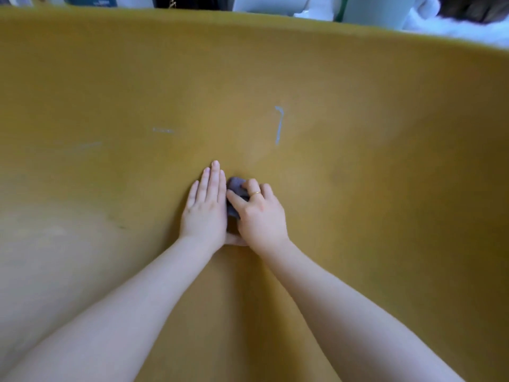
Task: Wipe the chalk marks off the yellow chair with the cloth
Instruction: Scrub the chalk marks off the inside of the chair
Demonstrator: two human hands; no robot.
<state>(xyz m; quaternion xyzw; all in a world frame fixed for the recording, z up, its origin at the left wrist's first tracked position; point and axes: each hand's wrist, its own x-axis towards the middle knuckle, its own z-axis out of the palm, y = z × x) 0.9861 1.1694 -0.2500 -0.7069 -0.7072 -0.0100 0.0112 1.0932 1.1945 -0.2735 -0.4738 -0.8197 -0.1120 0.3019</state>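
The yellow chair (358,111) fills almost the whole head view as a broad mustard surface. A pale vertical chalk mark (278,125) with a small hook at its top stands above my hands. Two fainter smears, one chalk trace (164,130) and another faint trace (88,146), lie to the left. My left hand (205,208) rests flat on the chair, fingers straight and together, holding nothing. My right hand (259,213), with a gold ring, is curled around a small bunched grey-purple cloth (234,188) pressed on the chair right beside the left hand. Most of the cloth is hidden under the fingers.
Beyond the chair's top edge, blurred white and dark objects (275,2) stand along the back. A fluffy white thing (468,28) sits at the upper right. A small dark scuff (118,223) marks the chair at the left.
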